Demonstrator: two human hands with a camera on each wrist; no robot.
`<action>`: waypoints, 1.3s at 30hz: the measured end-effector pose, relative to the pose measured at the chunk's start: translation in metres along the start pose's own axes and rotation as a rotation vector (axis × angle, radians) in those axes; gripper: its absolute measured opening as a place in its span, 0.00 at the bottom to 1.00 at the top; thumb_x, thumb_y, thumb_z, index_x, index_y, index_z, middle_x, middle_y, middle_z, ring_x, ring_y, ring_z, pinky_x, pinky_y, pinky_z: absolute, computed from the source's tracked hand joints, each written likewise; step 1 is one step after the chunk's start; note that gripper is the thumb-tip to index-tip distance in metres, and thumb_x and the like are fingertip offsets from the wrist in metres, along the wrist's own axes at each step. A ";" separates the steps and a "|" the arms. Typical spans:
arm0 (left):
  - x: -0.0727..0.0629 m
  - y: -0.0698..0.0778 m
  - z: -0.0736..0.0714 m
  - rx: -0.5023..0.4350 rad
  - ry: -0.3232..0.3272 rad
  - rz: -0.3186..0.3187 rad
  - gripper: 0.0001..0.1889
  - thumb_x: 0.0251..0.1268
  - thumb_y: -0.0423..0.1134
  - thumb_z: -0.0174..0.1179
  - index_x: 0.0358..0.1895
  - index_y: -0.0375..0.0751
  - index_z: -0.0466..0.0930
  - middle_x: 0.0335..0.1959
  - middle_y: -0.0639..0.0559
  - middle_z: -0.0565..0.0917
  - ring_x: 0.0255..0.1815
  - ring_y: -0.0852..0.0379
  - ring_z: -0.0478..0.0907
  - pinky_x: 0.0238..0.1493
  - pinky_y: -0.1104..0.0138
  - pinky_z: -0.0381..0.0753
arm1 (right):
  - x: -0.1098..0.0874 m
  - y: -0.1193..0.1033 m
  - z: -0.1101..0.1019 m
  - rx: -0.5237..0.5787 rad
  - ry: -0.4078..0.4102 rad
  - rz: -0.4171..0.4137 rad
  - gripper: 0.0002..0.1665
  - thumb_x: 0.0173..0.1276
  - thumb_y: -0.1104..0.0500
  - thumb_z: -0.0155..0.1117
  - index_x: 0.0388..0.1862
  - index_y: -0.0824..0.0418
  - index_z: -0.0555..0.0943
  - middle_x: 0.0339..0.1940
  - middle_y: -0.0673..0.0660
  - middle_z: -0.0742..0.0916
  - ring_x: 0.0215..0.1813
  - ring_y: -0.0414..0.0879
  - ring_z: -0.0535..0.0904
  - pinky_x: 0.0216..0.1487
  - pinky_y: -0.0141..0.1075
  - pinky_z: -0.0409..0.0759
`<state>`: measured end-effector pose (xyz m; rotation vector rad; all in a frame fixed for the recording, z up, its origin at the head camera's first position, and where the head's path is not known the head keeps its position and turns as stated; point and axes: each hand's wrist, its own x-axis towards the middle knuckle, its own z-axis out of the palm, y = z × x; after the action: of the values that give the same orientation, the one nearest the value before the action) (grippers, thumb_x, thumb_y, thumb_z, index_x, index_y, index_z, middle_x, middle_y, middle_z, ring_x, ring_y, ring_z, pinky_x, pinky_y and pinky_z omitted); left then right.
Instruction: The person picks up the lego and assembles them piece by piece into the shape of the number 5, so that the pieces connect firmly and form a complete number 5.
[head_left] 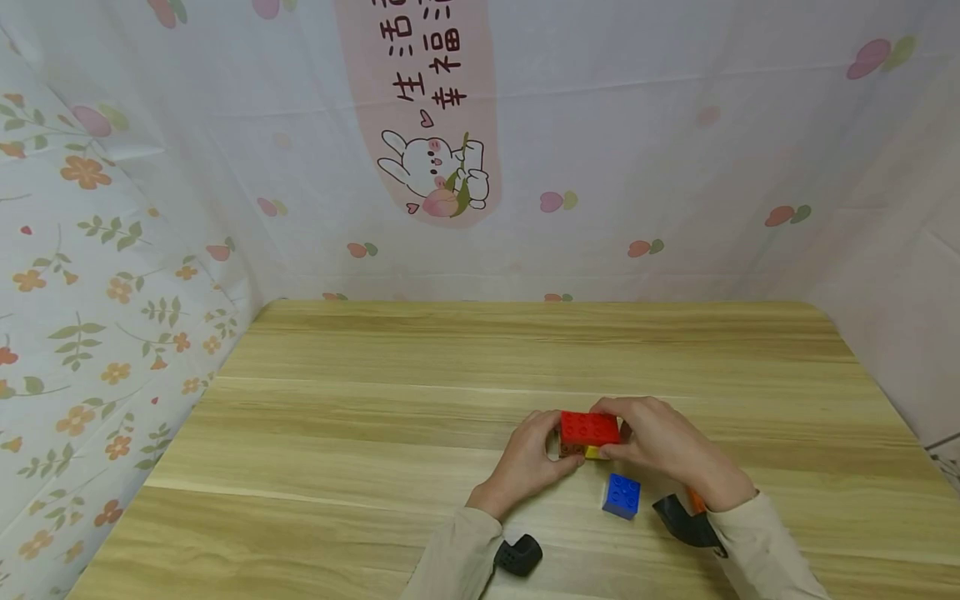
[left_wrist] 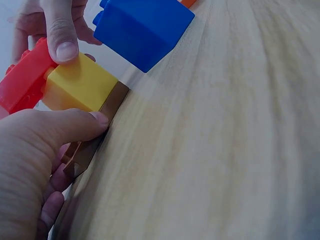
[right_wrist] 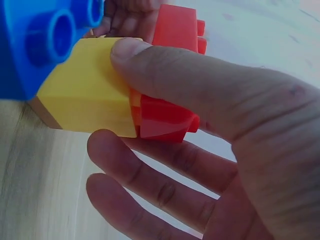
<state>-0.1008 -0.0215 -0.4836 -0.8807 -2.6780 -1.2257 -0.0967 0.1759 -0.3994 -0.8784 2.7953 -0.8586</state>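
Note:
A red brick (head_left: 589, 428) sits over a yellow brick (left_wrist: 80, 82), and a yellow stud shows in the slight gap between them. Under the yellow brick, flat on the table, is a brown plate piece (left_wrist: 116, 100). My left hand (head_left: 528, 458) grips the brown piece, thumb along its near side, other fingers behind. With thumb and fingers on opposite sides, my right hand (head_left: 663, 442) pinches the red brick, its thumb tip reaching down onto the yellow one. A blue brick (head_left: 622, 496) stands apart, in front of the stack.
An orange piece (head_left: 696, 502) lies partly hidden beneath the right wrist. Black wrist-worn devices (head_left: 519, 556) project near both sleeves. The wooden table (head_left: 337, 433) meets a patterned cloth (head_left: 600, 167) at the back, and a floral cloth (head_left: 112, 333) hangs at the left.

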 end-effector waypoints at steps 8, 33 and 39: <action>0.001 -0.003 -0.002 -0.324 0.077 0.082 0.29 0.56 0.41 0.65 0.62 0.43 0.69 0.52 0.54 0.77 0.50 0.60 0.72 0.53 0.64 0.71 | 0.000 0.002 0.001 0.013 0.006 0.010 0.21 0.48 0.61 0.76 0.42 0.63 0.80 0.31 0.48 0.83 0.24 0.36 0.73 0.24 0.28 0.74; 0.000 0.019 -0.018 -0.419 0.081 0.037 0.18 0.56 0.32 0.65 0.52 0.36 0.77 0.39 0.46 0.80 0.37 0.55 0.73 0.40 0.58 0.76 | -0.006 0.011 -0.012 0.178 -0.106 0.064 0.17 0.62 0.58 0.65 0.48 0.62 0.73 0.43 0.55 0.83 0.39 0.46 0.81 0.38 0.39 0.80; -0.001 0.031 -0.029 -0.458 0.057 0.022 0.18 0.57 0.30 0.64 0.51 0.32 0.76 0.40 0.43 0.80 0.37 0.55 0.74 0.40 0.58 0.77 | -0.006 0.011 -0.014 0.168 -0.077 0.046 0.15 0.61 0.56 0.67 0.44 0.58 0.75 0.41 0.52 0.83 0.37 0.44 0.80 0.36 0.39 0.79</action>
<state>-0.0885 -0.0262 -0.4429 -0.8968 -2.3708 -1.8669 -0.1007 0.1930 -0.3940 -0.7995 2.6214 -1.0123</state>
